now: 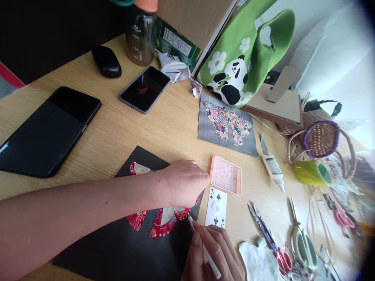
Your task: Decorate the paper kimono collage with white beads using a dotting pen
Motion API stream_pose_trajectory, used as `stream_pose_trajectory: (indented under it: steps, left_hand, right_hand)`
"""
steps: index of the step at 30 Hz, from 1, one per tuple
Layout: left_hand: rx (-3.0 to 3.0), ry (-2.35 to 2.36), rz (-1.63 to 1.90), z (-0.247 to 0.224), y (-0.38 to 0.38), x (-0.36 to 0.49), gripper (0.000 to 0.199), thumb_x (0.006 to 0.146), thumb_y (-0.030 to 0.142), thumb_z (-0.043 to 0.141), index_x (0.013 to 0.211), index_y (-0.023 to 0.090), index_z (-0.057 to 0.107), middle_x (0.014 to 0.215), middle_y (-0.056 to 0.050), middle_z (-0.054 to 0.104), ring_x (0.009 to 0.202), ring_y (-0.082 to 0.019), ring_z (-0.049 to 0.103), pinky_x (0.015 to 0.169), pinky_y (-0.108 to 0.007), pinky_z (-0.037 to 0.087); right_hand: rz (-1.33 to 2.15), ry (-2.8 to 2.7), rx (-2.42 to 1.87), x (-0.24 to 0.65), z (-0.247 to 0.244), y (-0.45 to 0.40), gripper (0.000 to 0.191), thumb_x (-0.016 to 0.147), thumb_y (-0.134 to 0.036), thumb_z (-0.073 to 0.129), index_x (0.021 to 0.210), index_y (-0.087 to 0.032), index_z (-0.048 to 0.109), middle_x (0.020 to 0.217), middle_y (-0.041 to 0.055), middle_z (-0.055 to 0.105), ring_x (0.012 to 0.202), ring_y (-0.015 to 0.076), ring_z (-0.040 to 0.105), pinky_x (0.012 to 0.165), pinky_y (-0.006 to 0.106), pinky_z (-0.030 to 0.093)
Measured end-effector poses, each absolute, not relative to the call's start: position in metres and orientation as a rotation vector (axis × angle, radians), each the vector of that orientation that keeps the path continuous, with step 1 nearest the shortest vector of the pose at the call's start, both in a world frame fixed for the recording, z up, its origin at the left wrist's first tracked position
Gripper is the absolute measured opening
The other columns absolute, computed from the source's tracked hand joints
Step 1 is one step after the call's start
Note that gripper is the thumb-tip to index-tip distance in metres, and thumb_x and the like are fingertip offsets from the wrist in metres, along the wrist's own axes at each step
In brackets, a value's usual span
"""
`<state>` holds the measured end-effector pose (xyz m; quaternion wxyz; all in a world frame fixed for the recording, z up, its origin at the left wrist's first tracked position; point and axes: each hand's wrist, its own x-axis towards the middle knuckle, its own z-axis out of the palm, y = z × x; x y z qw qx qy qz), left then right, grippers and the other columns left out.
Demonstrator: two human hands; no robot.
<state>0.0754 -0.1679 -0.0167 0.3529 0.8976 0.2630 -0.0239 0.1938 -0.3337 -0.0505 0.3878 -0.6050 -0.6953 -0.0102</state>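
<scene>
My left hand (186,183) reaches over the black sheet (117,249), its fingers curled closed beside the pink tray (241,181) of small white beads. Its fingertips, and anything in them, are hidden. Under it lies a red patterned cut-out (161,226) with pearl-like beads along its edge, partly covered by my hand and forearm. My right hand (216,249) grips a white pen-like tool (210,261), whose tip meets the cut-out's right edge. Between tray and right hand is a playing card (217,199) bearing a white blob.
A tablet (49,128), phone (145,89), mouse (106,61) and bottle (141,37) stand or lie at the left and back. A floral cut-out (228,123) rests near a green panda bag (237,58). Glue (274,169), scissors (271,238), a cloth (259,261) and a basket (320,138) are rightward.
</scene>
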Motion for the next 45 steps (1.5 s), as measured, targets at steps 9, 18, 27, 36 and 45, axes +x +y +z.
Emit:
stream_pose_trajectory:
  steps: [9,18,27,36,45]
  left_hand:
    - [2.308,0.693,-0.078,-0.015,-0.167,0.075,0.017,0.074,0.006,0.063,0.088,0.016,0.067,0.086,-0.006,0.072,0.089,-0.022,0.061,0.071,-0.032,0.043]
    - [2.297,0.691,-0.073,-0.016,-0.167,0.074,0.016,0.076,0.008,0.062,0.087,0.017,0.066,0.087,-0.006,0.071,0.09,-0.022,0.06,0.074,-0.032,0.042]
    - [2.283,0.691,-0.089,-0.015,-0.168,0.074,0.015,0.076,0.007,0.063,0.086,0.018,0.065,0.087,-0.005,0.071,0.092,-0.022,0.06,0.074,-0.032,0.042]
    - [2.283,0.688,-0.086,-0.015,-0.167,0.075,0.018,0.074,0.006,0.062,0.086,0.018,0.065,0.088,-0.005,0.071,0.091,-0.022,0.06,0.074,-0.032,0.042]
    - [2.27,0.695,-0.065,-0.015,-0.167,0.075,0.018,0.073,0.004,0.062,0.084,0.017,0.065,0.085,-0.005,0.07,0.091,-0.023,0.06,0.073,-0.033,0.041]
  right_hand:
    - [0.042,-1.765,-1.519,0.194,-0.049,-0.334,0.02,0.086,0.001,0.061,0.093,-0.015,0.07,0.07,0.0015,0.067,0.063,0.0132,0.062,0.056,0.028,0.05]
    - [0.039,-1.748,-1.53,0.193,-0.051,-0.334,0.023,0.085,0.002,0.061,0.095,-0.017,0.071,0.07,0.0018,0.066,0.063,0.0152,0.062,0.057,0.031,0.051]
    - [0.12,-1.685,-1.565,0.189,-0.042,-0.336,0.025,0.086,0.003,0.059,0.094,-0.017,0.071,0.071,0.002,0.066,0.063,0.0151,0.062,0.057,0.03,0.05]
    - [0.161,-1.467,-1.616,0.175,-0.042,-0.332,0.023,0.088,-0.001,0.059,0.088,-0.019,0.072,0.068,0.0016,0.064,0.061,0.0151,0.059,0.055,0.031,0.05]
    - [0.15,-1.499,-1.625,0.178,-0.041,-0.335,0.023,0.087,0.0,0.06,0.091,-0.019,0.073,0.071,0.0017,0.066,0.066,0.0156,0.061,0.06,0.032,0.05]
